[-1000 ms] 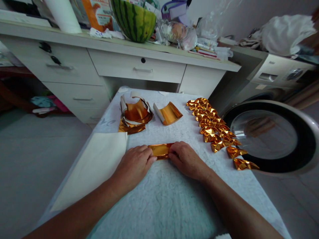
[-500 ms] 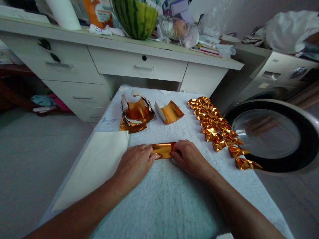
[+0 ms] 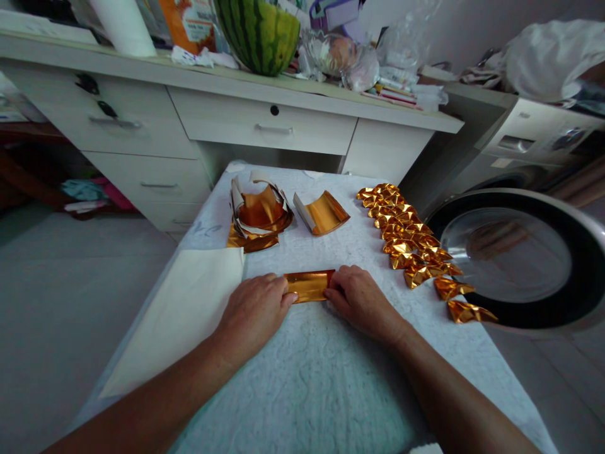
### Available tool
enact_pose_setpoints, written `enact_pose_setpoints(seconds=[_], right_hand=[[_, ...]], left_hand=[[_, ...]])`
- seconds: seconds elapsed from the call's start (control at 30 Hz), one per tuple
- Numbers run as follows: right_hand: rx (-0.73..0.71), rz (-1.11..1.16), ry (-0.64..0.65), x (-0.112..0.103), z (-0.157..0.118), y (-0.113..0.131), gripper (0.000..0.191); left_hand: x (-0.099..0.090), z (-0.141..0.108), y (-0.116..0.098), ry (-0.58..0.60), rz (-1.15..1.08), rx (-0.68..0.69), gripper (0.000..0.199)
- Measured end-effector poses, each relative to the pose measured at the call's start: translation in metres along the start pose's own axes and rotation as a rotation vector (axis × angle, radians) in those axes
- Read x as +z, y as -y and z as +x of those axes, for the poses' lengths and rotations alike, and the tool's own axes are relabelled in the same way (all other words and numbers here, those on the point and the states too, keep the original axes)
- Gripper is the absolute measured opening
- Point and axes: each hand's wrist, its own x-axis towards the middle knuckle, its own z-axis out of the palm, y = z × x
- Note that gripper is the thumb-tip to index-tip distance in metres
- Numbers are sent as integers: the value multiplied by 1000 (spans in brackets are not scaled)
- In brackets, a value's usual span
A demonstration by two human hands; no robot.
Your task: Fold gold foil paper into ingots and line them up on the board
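A strip of shiny gold foil paper lies on the cloth-covered table, its long side running left to right. My left hand is closed on its left end, thumb along the near edge. Its right end is pinched by my right hand, with the fingers curled. Beyond the strip lies a curved gold foil sheet, and left of that a curled stack of gold foil sheets with pale undersides. Folded gold foil pieces line the table's right side in rows.
A pale cream sheet lies at the table's left edge. An open washing-machine door stands against the right side. Behind is a white drawer cabinet with a cut watermelon and plastic bags on top.
Almost nothing differs. Both hands keep hold of the foil strip in the same place, and the view has shifted very slightly.
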Motion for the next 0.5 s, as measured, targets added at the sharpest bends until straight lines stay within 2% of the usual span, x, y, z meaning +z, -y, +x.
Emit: enact_pose_setpoints(seconds=[0.27, 0.5], right_hand=[[4, 9, -11, 1, -1, 0, 15], [-6, 25, -29, 4, -1, -3, 13]], left_hand=[[0, 0, 0, -22, -10, 31, 23], [-1, -3, -1, -31, -57, 18, 10]])
